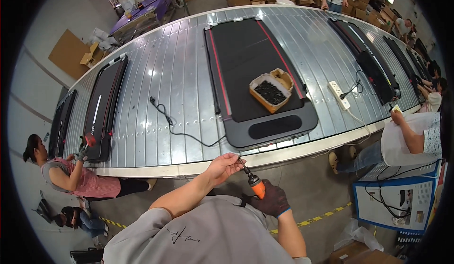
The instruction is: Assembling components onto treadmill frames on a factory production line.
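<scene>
We held an orange power screwdriver over the near edge of the conveyor.

Our right hand (273, 200), in a dark glove with a blue cuff, was clenched round the screwdriver (254, 184), a stubby tool with an orange body and a dark metal nose that slanted up and to the left. Our bare left hand (225, 164) sat just above and left of the right one, its fingertips pinched at the tool's tip; whether they held a screw we could not tell. Just beyond both hands lay a flat black treadmill (257, 74) with red side stripes, and on its belt, farther off, an open cardboard box of dark screws (270, 92).
</scene>
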